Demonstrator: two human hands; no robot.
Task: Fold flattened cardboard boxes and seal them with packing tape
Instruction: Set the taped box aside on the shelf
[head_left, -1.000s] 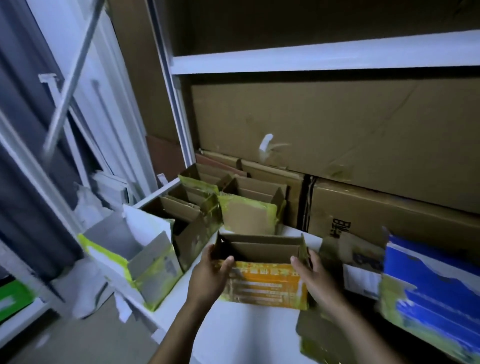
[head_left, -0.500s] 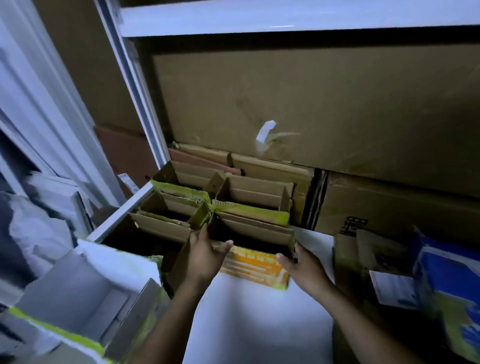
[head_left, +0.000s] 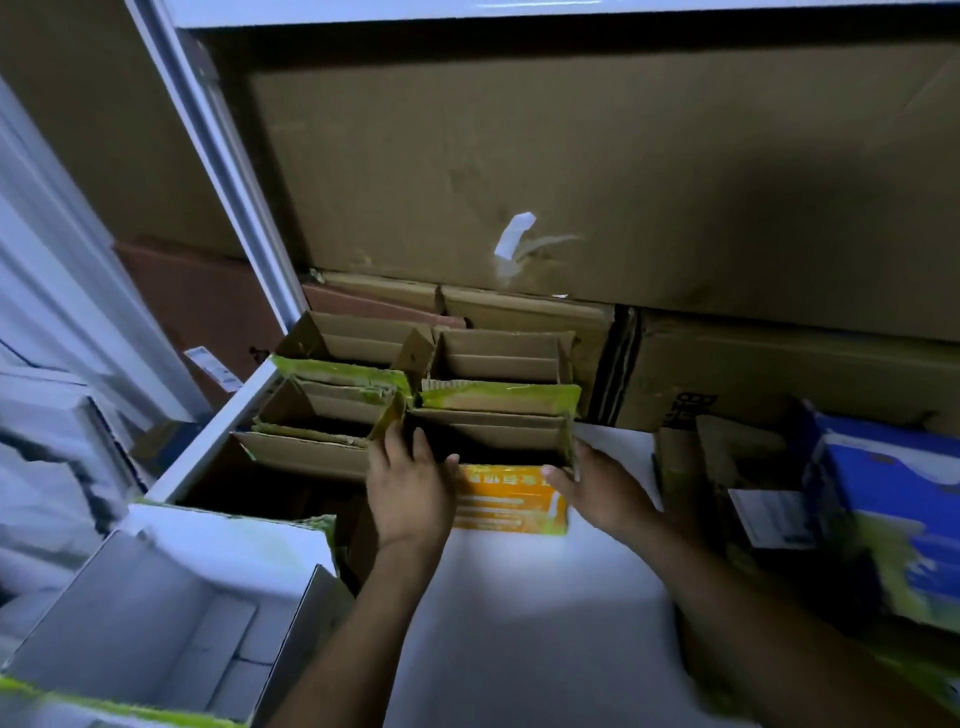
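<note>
Orange and yellow print marks the small open-topped cardboard box (head_left: 506, 501) on my feed. It stands on the white shelf board (head_left: 519, 623), pushed up against a block of four open brown cardboard boxes edged in yellow-green tape (head_left: 337, 371). The left hand (head_left: 410, 486) grips the box's left end, fingers upright along the side wall and thumb hooked over the front rim. The right hand (head_left: 602, 491) mirrors it at the right end, thumb on the front face and fingers wrapped out of sight round the corner — so the box is clamped between the two, with both forearms reaching in from the bottom of the frame. The risks, as I judge them from here: a hard shove could crumple the standing flaps where they meet the taped neighbour behind, or nudge the left-hand boxes toward the shelf's open edge, beside which a white open carton (head_left: 171, 597) sits. Too tight a squeeze on thin walls could skew the box out of square. A blue-and-white printed box (head_left: 893, 499) and loose brown cardboard scraps (head_left: 727, 457) lie near the right wrist — a careless withdrawal might snag them. No roll of packing tape shows anywhere in view.
</note>
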